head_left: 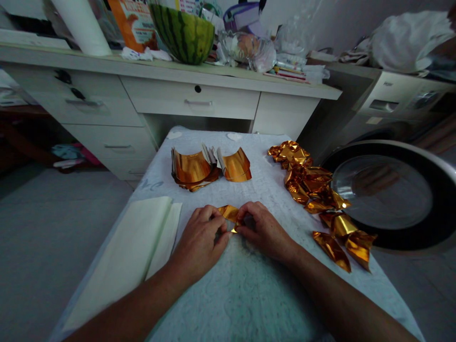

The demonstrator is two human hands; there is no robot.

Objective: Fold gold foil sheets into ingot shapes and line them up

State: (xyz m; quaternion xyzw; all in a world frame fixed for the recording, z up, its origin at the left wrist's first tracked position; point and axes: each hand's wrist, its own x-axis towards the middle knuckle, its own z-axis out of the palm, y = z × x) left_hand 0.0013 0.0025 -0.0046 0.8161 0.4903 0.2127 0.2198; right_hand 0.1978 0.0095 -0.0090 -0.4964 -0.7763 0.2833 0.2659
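Note:
A small piece of gold foil paper (229, 212) lies between my two hands at the middle of the cloth-covered table (249, 294). My left hand (201, 237) pinches its left side, fingers curled. At the other side, my right hand (261, 230) grips the foil with thumb and forefinger, partly hiding it. Beyond my hands rest two stacks of curled gold foil sheets, a larger left stack (192, 168) and a smaller right stack (237, 165). Along the table's right side runs a pile of folded gold foil pieces (308, 183).
Folded pale sheets (124, 251) lie on the left, under my left forearm. A white desk (192, 97) stands behind the table, bearing a cut watermelon (183, 35) and a glass bowl (245, 50). At the right, a washing machine's open round door (388, 190) reaches close to the table edge.

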